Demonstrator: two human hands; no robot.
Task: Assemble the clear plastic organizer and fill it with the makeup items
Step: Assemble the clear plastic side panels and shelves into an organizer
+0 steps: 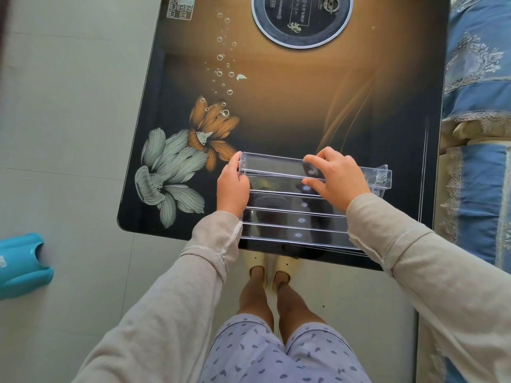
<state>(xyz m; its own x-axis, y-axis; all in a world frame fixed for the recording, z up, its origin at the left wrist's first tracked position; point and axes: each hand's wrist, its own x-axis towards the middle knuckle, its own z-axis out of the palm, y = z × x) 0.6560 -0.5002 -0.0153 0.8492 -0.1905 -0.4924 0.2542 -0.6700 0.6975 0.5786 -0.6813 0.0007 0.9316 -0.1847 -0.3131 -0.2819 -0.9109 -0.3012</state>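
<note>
The clear plastic organizer lay on the near edge of the table, close to the person, with its long steps running from side to side. The left hand held the organizer's left end with its fingers curled round the side, and the right hand pinched the farthest step between bent fingers and thumb. On the table's left side were big painted flowers. At its far end was a round dark plate, to its right a blue bed cover, and on the floor to its left a teal plastic thing.
</note>
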